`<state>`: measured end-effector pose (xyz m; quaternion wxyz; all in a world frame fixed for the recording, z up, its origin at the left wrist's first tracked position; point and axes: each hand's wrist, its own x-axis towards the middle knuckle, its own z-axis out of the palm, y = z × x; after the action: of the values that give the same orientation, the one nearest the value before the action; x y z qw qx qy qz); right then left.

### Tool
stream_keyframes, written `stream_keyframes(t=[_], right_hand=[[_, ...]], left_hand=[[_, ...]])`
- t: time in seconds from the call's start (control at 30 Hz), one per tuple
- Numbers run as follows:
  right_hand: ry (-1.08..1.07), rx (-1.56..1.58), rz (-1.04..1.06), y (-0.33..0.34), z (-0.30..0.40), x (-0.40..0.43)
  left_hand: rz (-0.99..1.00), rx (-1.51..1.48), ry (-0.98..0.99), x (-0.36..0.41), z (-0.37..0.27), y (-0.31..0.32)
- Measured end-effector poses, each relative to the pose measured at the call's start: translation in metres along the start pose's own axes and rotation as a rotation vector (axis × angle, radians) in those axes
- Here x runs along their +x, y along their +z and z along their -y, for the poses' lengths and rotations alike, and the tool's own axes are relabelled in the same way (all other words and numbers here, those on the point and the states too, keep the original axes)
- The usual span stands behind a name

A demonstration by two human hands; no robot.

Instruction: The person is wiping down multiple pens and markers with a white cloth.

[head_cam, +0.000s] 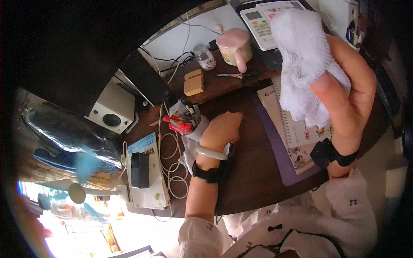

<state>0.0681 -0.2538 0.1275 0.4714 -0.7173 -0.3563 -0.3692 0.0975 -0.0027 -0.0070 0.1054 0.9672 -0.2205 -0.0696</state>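
Raised over the desk's right side, my right hand (350, 90) grips a bunched white terry cloth (305, 61) between thumb and fingers. Below the cloth lies a spiral-bound notebook (295, 129) with printed pictures, on a purple mat (277, 154). My left hand (222, 127) is low over the dark wooden desk (248, 180), beside a pen holder (200, 129) full of pens and red items. Its fingers are curled away from view, so whether they hold anything is hidden. Some white tissue-like material (190, 151) shows beside the left wrist.
Behind are a lidded pink mug (234, 48), glass jar (204, 57), wooden block (194, 82), scissors (230, 75) and white remote-like device (258, 29). Leftward, a speaker (111, 108), a coiled white cable (176, 187) and a black case (140, 170) on booklets (150, 196).
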Motion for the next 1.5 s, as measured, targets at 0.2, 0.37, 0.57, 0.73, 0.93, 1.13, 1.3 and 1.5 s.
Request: stream_keyframes(t=[0.2,0.37,0.57,0.73,0.93,1.13,1.3,1.5], right_hand=[[0.058,0.052,0.148,0.003,-0.001,0.004],[-0.119,0.238,0.131,0.012,-0.001,0.021],[0.104,0.339,0.041,0.017,-0.017,0.029],[0.429,0.490,-0.078,0.017,-0.041,0.027],[0.565,0.961,0.193,0.021,-0.027,0.027],[0.638,0.954,0.169,0.026,-0.024,0.027],[0.347,0.488,0.317,0.040,-0.018,0.020],[0.339,0.648,-0.029,0.040,-0.005,0.018]], left_hand=[[0.030,-0.133,0.083,-0.010,-0.005,-0.027],[-0.094,-0.458,0.255,-0.036,-0.031,-0.088],[-0.757,-1.063,0.227,-0.074,-0.048,-0.122],[-1.145,-1.228,0.263,-0.083,-0.049,-0.121],[-1.073,-1.171,0.353,-0.074,-0.067,-0.115],[-0.972,-0.793,0.238,-0.063,-0.081,-0.110],[-0.720,-0.886,0.105,-0.061,-0.095,-0.104],[-0.606,-1.442,0.153,-0.061,-0.093,-0.104]])
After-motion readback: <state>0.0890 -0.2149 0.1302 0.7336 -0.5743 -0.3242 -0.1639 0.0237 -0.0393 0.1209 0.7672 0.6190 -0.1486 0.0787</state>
